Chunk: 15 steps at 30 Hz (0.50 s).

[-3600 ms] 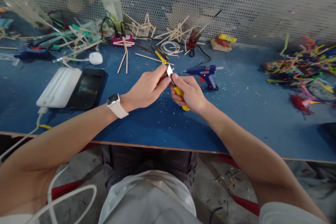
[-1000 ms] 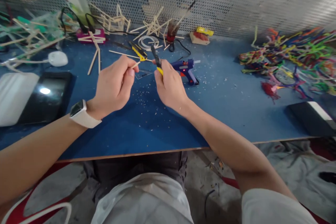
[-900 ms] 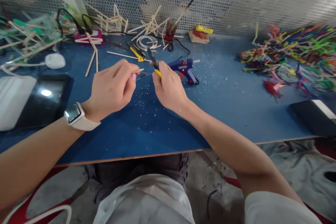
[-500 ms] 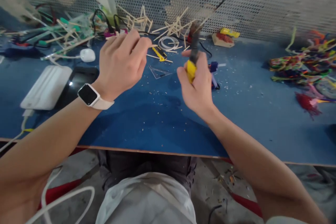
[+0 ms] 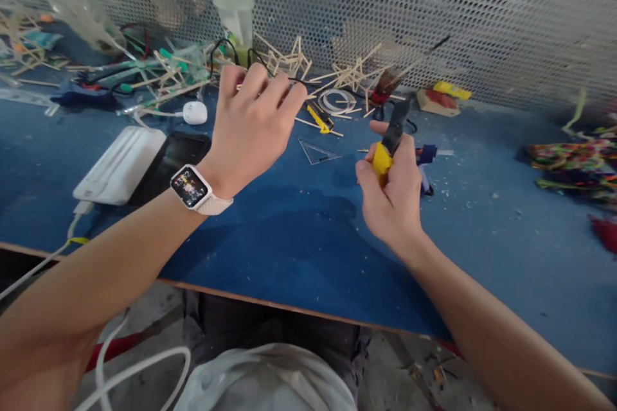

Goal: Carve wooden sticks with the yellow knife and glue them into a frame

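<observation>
In the head view, my right hand (image 5: 393, 196) grasps a cutter (image 5: 391, 137) to the right of the set square (image 5: 315, 153), thumb pressed along its yellow side. The cutter's long axis points away from my body, leaning a little to the right, dark end farthest from me; that end is blurred, and I cannot tell whether any blade is out. Across the set square, on its left, my left hand (image 5: 255, 125) hangs above the blue table (image 5: 294, 263), back upward and fingers bent, a watch (image 5: 189, 187) on the wrist. The undersides of the fingers are hidden, so whether they grip anything I cannot tell.

From that left hand the held cutter lies to the right, with the set square between. A second cutter (image 5: 320, 117) rests just beyond the set square, slanting from far left to near right; in this view my left hand is the nearer one to it. Behind it, farther from the set square, lie a coil (image 5: 336, 101) and sticks (image 5: 357, 74). Right of the set square, a glue gun (image 5: 427, 155) shows partly behind my right hand; well to its left, a phone (image 5: 166, 164) and power bank (image 5: 120, 167) sit side by side.
</observation>
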Each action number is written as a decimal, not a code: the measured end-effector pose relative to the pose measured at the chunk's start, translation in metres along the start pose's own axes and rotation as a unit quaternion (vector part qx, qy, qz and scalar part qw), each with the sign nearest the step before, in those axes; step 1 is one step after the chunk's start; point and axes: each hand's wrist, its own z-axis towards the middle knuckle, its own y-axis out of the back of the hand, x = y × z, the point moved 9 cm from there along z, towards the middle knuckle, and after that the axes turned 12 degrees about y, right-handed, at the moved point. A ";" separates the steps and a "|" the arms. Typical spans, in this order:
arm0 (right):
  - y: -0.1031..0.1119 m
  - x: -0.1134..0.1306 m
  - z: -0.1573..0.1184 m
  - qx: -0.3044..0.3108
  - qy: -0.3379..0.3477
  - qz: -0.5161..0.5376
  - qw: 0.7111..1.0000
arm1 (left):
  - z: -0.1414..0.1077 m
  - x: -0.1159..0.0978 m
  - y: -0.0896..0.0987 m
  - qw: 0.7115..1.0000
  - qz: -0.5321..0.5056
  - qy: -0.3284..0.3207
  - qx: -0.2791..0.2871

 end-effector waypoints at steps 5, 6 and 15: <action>-0.005 0.008 0.001 0.017 -0.004 0.006 1.000 | -0.008 -0.018 -0.005 0.996 0.073 -0.050 0.003; -0.006 0.010 0.001 0.019 -0.002 0.006 1.000 | -0.010 -0.021 -0.006 0.996 0.073 -0.057 0.002; -0.021 0.017 -0.003 0.015 0.047 0.029 0.998 | -0.012 -0.030 -0.011 0.994 0.015 -0.013 0.104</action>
